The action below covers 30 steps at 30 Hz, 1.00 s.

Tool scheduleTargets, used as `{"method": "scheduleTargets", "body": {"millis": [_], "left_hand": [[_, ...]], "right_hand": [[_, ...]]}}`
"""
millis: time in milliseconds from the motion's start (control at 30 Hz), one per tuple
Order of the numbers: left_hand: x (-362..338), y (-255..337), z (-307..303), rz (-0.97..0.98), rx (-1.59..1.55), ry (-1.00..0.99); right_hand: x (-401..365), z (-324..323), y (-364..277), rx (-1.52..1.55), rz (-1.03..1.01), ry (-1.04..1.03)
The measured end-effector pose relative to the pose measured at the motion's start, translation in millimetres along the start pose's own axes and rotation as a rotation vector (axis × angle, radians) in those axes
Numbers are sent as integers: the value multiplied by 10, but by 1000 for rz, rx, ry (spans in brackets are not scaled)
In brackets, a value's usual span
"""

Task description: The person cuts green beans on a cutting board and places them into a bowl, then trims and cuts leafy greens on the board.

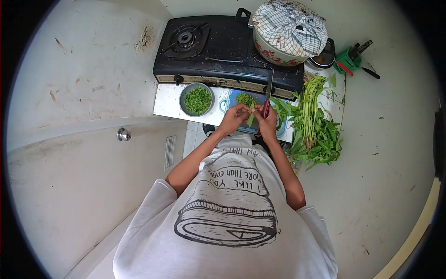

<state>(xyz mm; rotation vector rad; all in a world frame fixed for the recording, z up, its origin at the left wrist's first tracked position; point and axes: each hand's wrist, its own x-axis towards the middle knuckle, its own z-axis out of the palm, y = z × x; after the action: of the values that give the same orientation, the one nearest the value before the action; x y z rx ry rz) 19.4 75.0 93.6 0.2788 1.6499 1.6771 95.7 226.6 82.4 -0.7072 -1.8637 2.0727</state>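
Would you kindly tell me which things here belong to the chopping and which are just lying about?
In use: left hand, right hand, knife, green stem, cutting board, bowl, bunch of greens.
Lying about: stove, covered pot, utensil basket.

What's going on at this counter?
A person is cutting up leafy greens in front of a gas stove. The left hand pinches a green stem. The right hand grips a knife, blade pointing toward the stove, and touches the same stem. Chopped greens lie on the blue board, and more sit in a metal bowl to its left. An uncut bunch of greens lies to the right.
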Motion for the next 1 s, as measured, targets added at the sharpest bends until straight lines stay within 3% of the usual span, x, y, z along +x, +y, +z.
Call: {"method": "scheduleTargets", "body": {"millis": [167,267,367,467,600,733,833,867,1000], "left_hand": [[-17,-6,-40,-56,-28,-76],[-44,104,-22,-207,-211,-36],[-18,-2,-105,-241,-415,-163],[-34,51,-98,-180,-395,-123],[83,-362,-374,21,75,21],[97,-712,-615,43,506,214],[51,-749,-687,158,761,227],[54,-741,-700,216,786,187],[23,-676,-633,389,987,135]], "right_hand": [[-8,3,-39,111,34,-37],[-21,-16,-145,220,124,-65],[-32,-40,-142,257,122,-71],[6,-77,11,191,43,-61],[-9,-263,126,-87,-45,-116],[-205,-470,175,-517,19,-233],[-355,-532,226,-725,163,-354],[-417,-557,425,-691,51,-369],[-573,-488,508,-807,31,-415]]}}
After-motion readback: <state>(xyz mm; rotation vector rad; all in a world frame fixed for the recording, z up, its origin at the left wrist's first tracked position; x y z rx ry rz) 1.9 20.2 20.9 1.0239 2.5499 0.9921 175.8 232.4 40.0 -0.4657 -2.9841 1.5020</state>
